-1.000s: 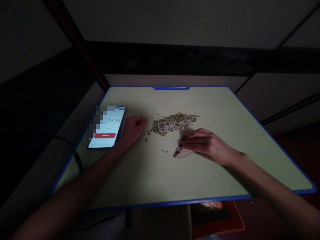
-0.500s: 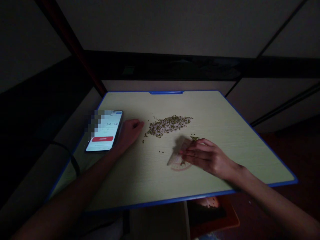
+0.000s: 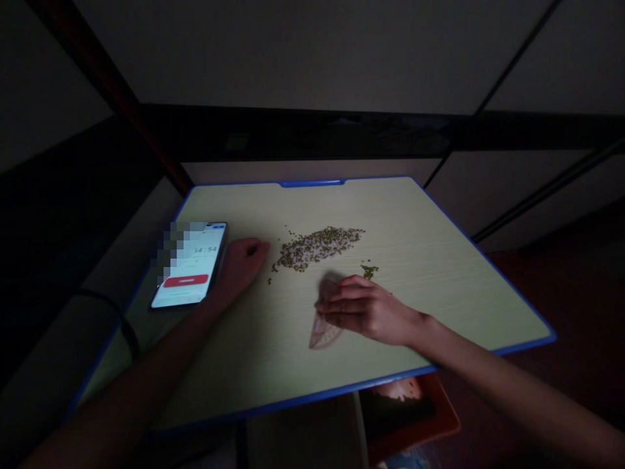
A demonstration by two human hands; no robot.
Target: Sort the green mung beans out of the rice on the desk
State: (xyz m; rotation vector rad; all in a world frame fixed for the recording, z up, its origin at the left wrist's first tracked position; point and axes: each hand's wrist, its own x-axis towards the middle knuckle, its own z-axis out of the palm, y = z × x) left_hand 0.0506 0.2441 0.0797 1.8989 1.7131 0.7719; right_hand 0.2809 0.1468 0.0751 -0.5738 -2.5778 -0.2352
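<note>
My right hand (image 3: 368,311) pinches a clear half-round protractor (image 3: 325,333), tilted with its lower tip near the table. The fingers hide its upper part. Just behind that hand lies a small cluster of green beans (image 3: 370,270), like mung beans. Farther back spreads a larger pile (image 3: 319,247) of the same green beans mixed with pale bits, too small to make out. My left hand (image 3: 241,264) rests on the table as a loose fist, left of the pile and against the phone's side, with nothing visible in it. A few stray beans (image 3: 269,281) lie between fist and pile.
A lit phone (image 3: 188,267) showing a timer lies on the left of the blue-edged table (image 3: 273,384). A dark cable (image 3: 114,306) hangs at the left edge. Below the front edge stands an orange container (image 3: 446,417) with dark contents. Pale panels (image 3: 312,58) rise behind.
My right hand has drawn the protractor away from the pile, toward me and leftward. A small cluster of beans now lies apart, behind the hand. The left fist stays by the phone; the view shifts.
</note>
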